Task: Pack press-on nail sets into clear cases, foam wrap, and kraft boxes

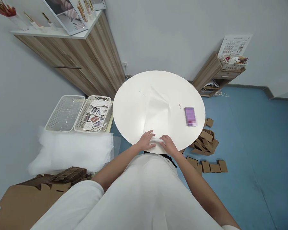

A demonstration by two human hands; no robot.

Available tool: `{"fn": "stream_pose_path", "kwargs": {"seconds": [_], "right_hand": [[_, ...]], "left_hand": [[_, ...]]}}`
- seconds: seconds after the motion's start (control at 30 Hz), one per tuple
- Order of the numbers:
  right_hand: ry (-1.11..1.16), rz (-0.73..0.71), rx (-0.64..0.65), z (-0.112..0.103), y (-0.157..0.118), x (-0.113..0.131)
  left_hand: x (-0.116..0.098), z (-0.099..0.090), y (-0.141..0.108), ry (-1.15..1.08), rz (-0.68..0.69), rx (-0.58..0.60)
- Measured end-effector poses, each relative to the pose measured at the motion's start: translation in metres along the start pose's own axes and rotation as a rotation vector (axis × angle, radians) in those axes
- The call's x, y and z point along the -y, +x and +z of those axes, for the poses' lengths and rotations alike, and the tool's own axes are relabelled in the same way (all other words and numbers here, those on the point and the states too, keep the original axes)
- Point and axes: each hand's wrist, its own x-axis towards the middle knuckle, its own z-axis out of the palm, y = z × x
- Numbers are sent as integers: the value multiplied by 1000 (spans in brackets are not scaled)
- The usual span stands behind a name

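A thin white sheet of wrapping material (157, 111) lies lengthwise on the round white table (129, 95). Its near end is folded or rolled into a small white bundle (156, 140) close to the table's front edge. My left hand (146, 141) grips the left end of this bundle between thumb and fingers. At the right end, my right hand (169, 144) holds it the same way. Whether something is wrapped inside cannot be made out. To the right on the table lies a pixelated purple item (190, 116).
At left stand white plastic baskets (77, 127), one filled with printed cards. Below them are a stack of white translucent sheets (76, 150) and brown cardboard (36, 198). Small cardboard boxes (206, 137) lie on the blue floor at right. A wooden cabinet (103, 54) stands behind.
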Motion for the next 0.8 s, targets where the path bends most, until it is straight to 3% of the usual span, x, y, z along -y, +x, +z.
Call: {"fn": "stream_pose_path", "kwargs": {"seconds": [0.17, 0.4, 0.6, 0.8], "right_hand": [[65, 26, 53, -10, 13, -2], [245, 247, 98, -13, 15, -15], [242, 334, 12, -3, 27, -29], [191, 409, -71, 1, 27, -36]], "left_hand": [[6, -8, 10, -144, -18, 66], [14, -7, 24, -259, -251, 94], [30, -8, 33, -316, -396, 97], [43, -14, 33, -239, -557, 39]]}}
